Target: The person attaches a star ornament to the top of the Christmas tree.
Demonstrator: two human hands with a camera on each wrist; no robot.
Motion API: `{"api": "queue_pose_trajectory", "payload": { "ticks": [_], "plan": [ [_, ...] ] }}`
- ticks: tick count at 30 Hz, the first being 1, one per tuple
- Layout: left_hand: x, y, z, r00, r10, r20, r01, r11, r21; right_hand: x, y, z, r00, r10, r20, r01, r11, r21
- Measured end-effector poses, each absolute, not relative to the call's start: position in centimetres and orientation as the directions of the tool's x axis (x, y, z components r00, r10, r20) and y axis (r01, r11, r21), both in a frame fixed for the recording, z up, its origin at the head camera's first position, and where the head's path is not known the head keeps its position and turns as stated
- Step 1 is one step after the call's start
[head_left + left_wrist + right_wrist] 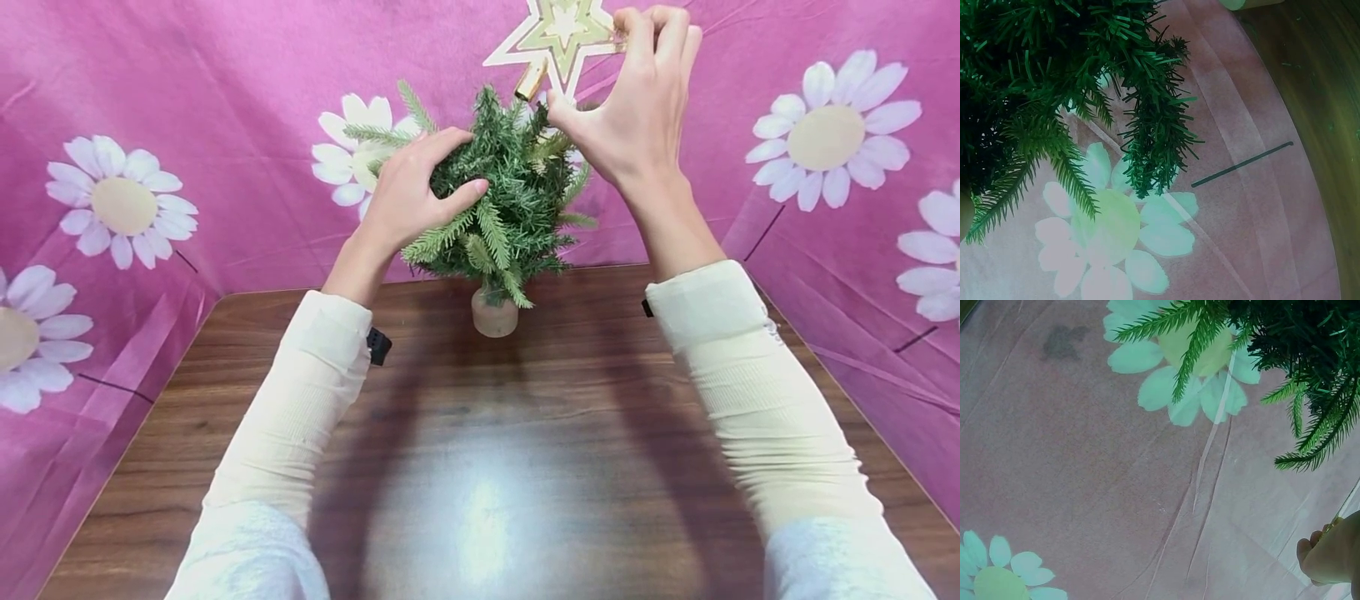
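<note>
A small artificial Christmas tree (517, 200) stands upright on its round wooden base (495, 315) near the back of the table. My left hand (412, 183) grips its foliage from the left, thumb in front and the other fingers partly hidden in the branches. Up at the treetop, my right hand (648, 96) holds a white-and-gold star tree topper (564, 29) by its right side. The topper's gold tube (531, 79) points down and left, close over the tip. In the right wrist view, the fingers of that hand (1332, 556) show at the lower right edge, beside the branches (1316, 419).
Behind the brown wooden table (480, 433) hangs a pink cloth (247, 100) printed with large white daisies, which also runs along both sides. Dark wrist-camera parts (378, 346) stick out from the sleeves. A bright light reflection lies on the tabletop.
</note>
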State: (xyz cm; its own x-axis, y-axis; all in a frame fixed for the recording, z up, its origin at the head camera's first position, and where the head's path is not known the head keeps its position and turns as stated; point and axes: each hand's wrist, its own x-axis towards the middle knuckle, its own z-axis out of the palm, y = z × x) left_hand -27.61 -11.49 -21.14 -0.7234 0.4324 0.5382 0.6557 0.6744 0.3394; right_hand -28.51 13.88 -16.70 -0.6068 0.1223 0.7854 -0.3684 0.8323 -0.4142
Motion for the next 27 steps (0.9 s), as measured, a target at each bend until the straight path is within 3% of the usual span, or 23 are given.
{"api": "queue_pose_trajectory", "payload": {
  "ticks": [9,17,27],
  "plan": [
    [-27.7,-11.4,-21.2,-0.715,0.441,0.542,0.663,0.673,0.328,-28.6,13.6,-16.6,-0.604,0.108,0.789,-0.371,0.839,-0.398],
    [-27.7,-11.3,-21.3,-0.71,0.442,0.548,0.668,0.668,0.328,-28.8,13.2,-16.4,-0.666,0.092,0.74,-0.337,0.848,-0.409],
    [-27.6,-11.3,-21.4,-0.708,0.441,0.552,0.67,0.668,0.325,-29.1,12.5,-16.5,-0.644,0.128,0.755,-0.364,0.816,-0.449]
  ]
}}
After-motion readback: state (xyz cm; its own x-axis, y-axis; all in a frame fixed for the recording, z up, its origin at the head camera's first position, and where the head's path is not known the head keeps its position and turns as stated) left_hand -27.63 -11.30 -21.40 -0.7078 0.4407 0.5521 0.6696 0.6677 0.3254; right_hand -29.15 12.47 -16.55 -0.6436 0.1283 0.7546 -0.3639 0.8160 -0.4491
